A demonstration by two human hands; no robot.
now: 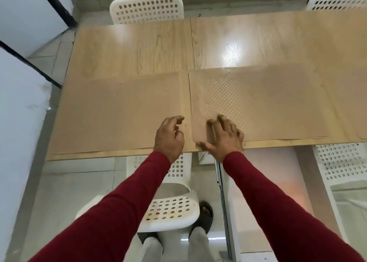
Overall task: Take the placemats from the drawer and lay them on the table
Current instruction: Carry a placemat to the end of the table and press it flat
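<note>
On the tabletop [139, 47] two placemats [119, 111] lie flat, long axes left-right; right hand [224, 136] spread on one, left hand [169, 134] loosely curled, empty.

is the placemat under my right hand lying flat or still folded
Spread flat. The right placemat lies open on the table, edges flush, with the right hand pressing its near left corner.

We have one view only, worn on the head, so nothing is shared with a second camera. It looks steeply down and forward over the near edge of the surface [139, 49], from above and close by. Both sleeved arms run up from the bottom corners to the hands at centre. Beyond the fingers [222, 120] the surface stretches away to a chair [147, 7]; below them we see the floor and the person's feet. The wide lens bends the edges.
</note>
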